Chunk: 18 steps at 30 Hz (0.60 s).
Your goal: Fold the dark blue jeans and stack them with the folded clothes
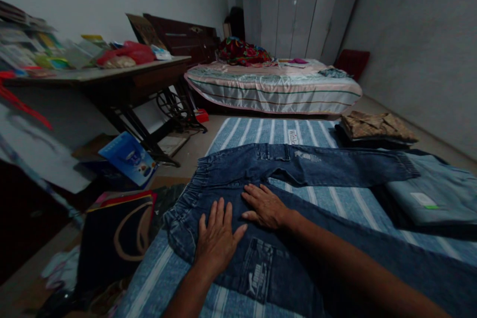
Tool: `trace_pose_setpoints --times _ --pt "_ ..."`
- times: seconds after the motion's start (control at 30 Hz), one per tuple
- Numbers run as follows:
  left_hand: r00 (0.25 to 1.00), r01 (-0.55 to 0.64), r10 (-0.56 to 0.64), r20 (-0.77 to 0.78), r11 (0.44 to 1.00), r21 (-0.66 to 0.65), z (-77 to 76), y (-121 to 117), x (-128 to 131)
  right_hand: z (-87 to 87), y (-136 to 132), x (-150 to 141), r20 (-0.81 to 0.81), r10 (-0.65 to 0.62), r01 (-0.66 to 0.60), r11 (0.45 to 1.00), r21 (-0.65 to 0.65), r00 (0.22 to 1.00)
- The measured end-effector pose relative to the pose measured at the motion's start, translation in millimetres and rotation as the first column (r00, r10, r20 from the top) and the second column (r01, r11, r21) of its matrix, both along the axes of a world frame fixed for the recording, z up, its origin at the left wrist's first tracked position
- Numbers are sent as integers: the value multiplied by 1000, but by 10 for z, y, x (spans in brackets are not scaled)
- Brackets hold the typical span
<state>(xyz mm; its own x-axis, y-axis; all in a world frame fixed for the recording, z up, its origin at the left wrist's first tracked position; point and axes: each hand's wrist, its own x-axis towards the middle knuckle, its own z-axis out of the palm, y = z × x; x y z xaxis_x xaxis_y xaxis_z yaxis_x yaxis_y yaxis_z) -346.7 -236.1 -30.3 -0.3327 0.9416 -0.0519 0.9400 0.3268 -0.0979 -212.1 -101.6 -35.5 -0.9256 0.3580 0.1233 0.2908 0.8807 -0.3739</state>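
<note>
A pair of dark blue jeans (pixel 231 169) lies spread out on a blue-and-white striped bed cover (pixel 242 131), its gathered elastic waist to the left and its legs reaching right. Flat on the denim below the waist rests my left hand (pixel 218 233), fingers stretched out. My right hand (pixel 265 204) presses flat near the crotch seam, fingers extended and thumb apart. Neither hand grips anything. A cargo pocket with white lettering (pixel 257 276) shows on the nearer leg, and another pocket (pixel 273 152) on the farther leg. My right forearm covers part of the nearer leg.
Folded light-blue clothing (pixel 439 189) sits at the right, touching a jeans leg, with a brown patterned folded stack (pixel 378 126) behind it. A cluttered sewing-machine table (pixel 149 67) stands at left above a dark bag (pixel 112 243). Another bed (pixel 276 89) is at the back.
</note>
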Motion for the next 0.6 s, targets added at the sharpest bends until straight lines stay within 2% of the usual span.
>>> trace_pose_setpoints --times 0.17,0.27,0.4,0.5,0.6 --pt "1000 24 -24 19 1000 -8 141 107 -80 -1 8 -47 -15 50 -50 999 16 999" --pt "998 60 -62 20 995 80 179 278 -209 33 7 -59 -6 59 -59 997 56 998" --pt "980 184 -196 17 944 275 5 471 -331 49 33 -73 9 49 -49 993 107 999" --pt "975 210 -220 1 930 300 -157 485 -341 48 67 -64 5 43 -44 989 139 999" --pt "977 212 -212 -31 937 279 -204 450 -315 77 91 -23 3 26 -26 989 149 1000"
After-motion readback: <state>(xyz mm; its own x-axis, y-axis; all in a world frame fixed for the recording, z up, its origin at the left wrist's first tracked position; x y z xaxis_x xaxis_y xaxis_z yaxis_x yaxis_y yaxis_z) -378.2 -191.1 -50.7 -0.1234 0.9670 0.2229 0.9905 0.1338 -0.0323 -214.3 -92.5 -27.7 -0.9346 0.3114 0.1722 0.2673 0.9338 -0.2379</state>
